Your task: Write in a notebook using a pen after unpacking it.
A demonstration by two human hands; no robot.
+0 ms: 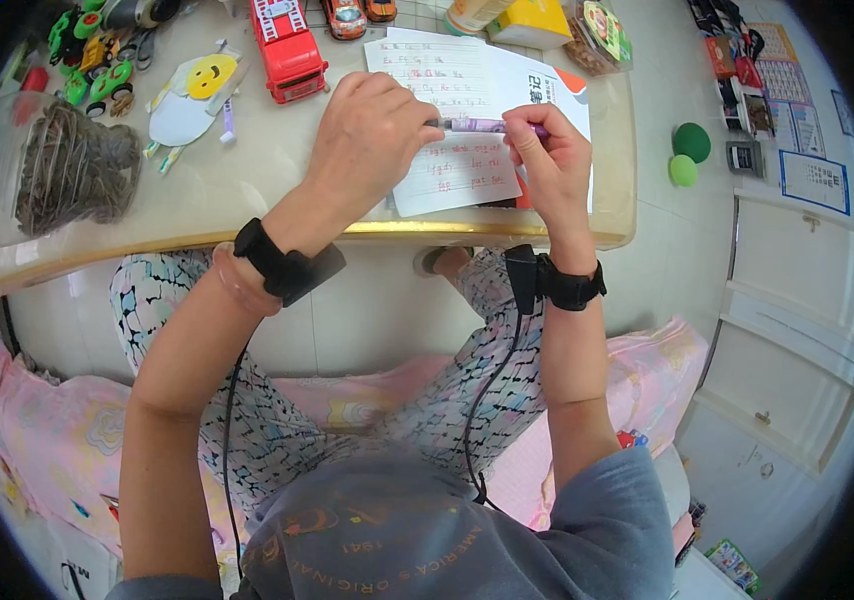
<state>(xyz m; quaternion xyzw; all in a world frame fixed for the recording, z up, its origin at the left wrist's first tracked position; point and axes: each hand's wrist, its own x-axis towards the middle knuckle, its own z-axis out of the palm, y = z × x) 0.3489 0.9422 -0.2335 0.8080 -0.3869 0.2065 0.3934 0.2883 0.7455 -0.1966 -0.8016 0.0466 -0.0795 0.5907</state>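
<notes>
A purple pen (476, 125) with a dark end is held level between my two hands, above sheets of paper. My left hand (371, 131) pinches its dark end, while my right hand (553, 157) grips the purple end between thumb and fingers. Below the pen lies a lined sheet (457, 184) bearing red handwriting. A second lined sheet (423, 64) with handwriting extends farther back. Both rest on a white printed notebook or folder (513, 64) with orange and dark corner shapes.
A red toy fire truck (292, 64) stands beyond my left hand. Left of it lie a paper figure with a yellow smiling face (211, 76) and green toy vehicles (108, 86). A clear jar of brown pieces (71, 165) lies near the table's gold-coloured edge (427, 231).
</notes>
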